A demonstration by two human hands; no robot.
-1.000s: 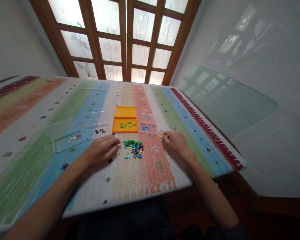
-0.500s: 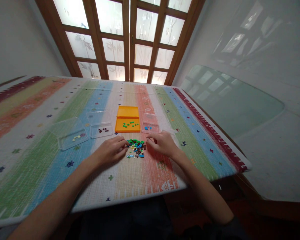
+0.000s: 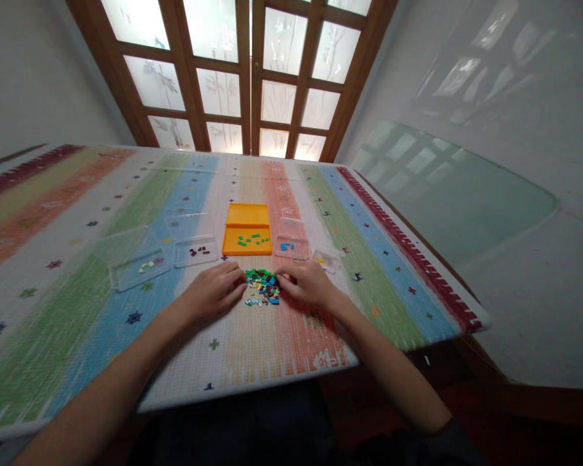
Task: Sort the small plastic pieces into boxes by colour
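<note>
A pile of small toy building bricks [image 3: 262,285], in green, blue, dark brown, cream and white, lies on the striped tablecloth between my hands. My left hand [image 3: 217,285] rests at the pile's left edge, fingers bent together and their tips against the bricks. At the right edge, my right hand [image 3: 306,282] has thumb and forefinger drawn together by the upper bricks. Whatever either set of fingertips holds is too small to make out. Beyond the pile stands an open orange case [image 3: 247,248] with several green bricks [image 3: 252,240] in its near half.
Clear plastic boxes flank the case: one with cream pieces [image 3: 148,266], one with dark brown bricks [image 3: 199,251], one with blue bricks [image 3: 286,246]. A small box with yellow pieces [image 3: 320,261] sits behind my right hand. The tablecloth's near edge [image 3: 252,383] runs before my body.
My right hand has moved left and slightly down to the pile's edge, uncovering the box with yellow pieces. The left hand stays almost in place by the pile.
</note>
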